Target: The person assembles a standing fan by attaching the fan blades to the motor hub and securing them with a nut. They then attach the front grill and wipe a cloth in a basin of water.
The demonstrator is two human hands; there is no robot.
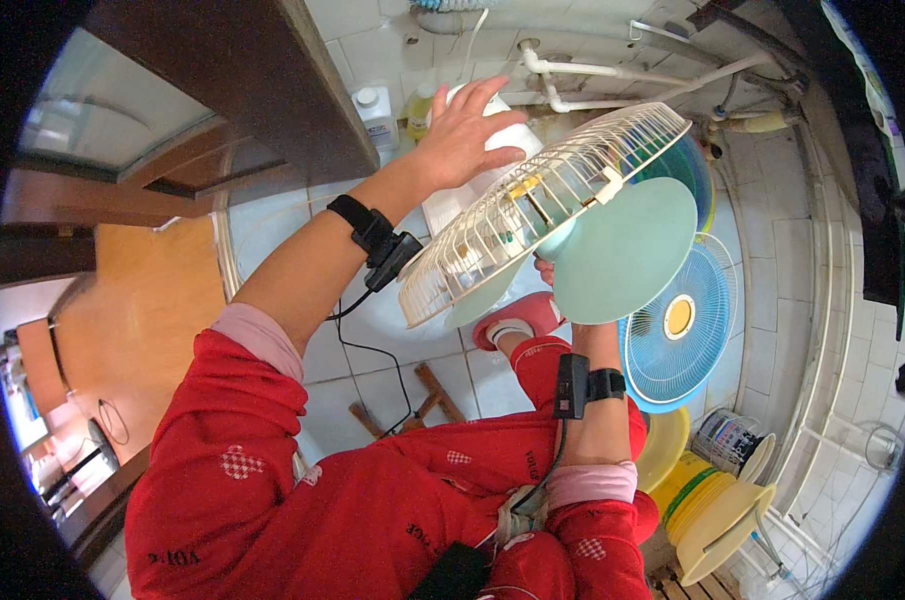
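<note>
A cream electric fan stands before me with its wire rear guard [483, 232] tilted. Pale green fan blades [628, 250] sit at the guard's open side. My left hand [468, 137] is open, fingers spread, above the fan's white body [508, 140] behind the guard; whether it touches is unclear. My right hand [546, 270] reaches up beneath the blades. Only a few curled fingers show near the hub, closed on the fan blades, and the big blade hides the rest. A blue round front grille [663, 345] with a yellow centre lies to the right.
A green basin [685, 170] stands behind the fan. At lower right are a yellow bucket [688, 500] and a printed pail [725, 440]. White pipes [613, 72] run along the tiled wall. A brown door [263, 90] stands at left. A small wooden stool [438, 392] is beside my leg.
</note>
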